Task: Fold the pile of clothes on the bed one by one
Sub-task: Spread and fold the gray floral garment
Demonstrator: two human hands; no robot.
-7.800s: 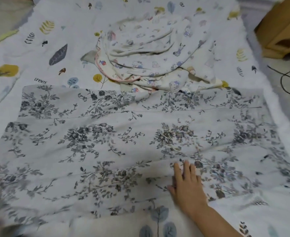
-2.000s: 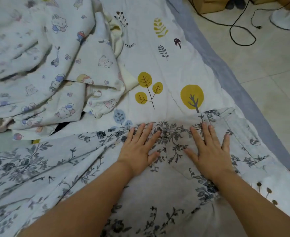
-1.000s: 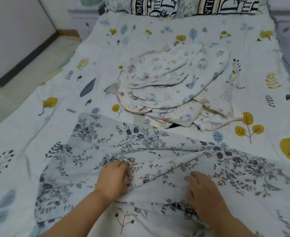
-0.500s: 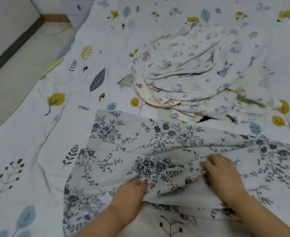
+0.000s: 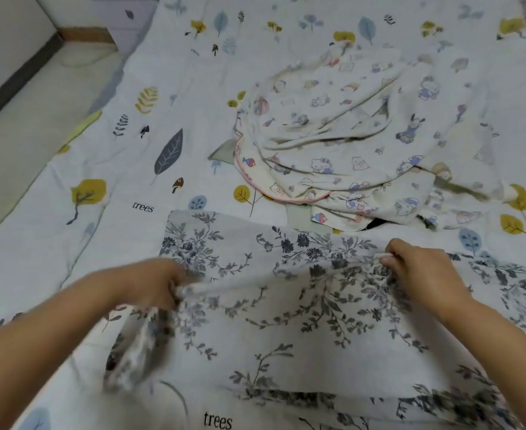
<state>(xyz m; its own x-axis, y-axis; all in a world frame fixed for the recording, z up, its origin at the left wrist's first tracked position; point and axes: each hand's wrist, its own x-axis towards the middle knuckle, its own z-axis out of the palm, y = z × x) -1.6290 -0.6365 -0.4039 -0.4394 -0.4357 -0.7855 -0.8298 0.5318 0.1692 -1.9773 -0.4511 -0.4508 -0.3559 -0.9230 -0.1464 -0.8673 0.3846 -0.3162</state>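
Two hands hold a cloth with grey flowers near the front edge of the bed. The left hand is blurry, but its fingers are curled round a bunched-up fold of the cloth. The right hand pinches the same fold further to the right, with the fingers bent over it. The two hands are well apart, and the fold is lifted a little between them. The rest of the flower cloth lies flat on the bed, and part of it hangs crumpled under the left hand.

Behind it, toward the back right of the bed, sits a pile of cream clothes with cartoon animals. The pile is near the flower cloth. The bed sheet has leaves, yellow trees and the word "trees" on it. A pale floor shows past the left edge of the bed.
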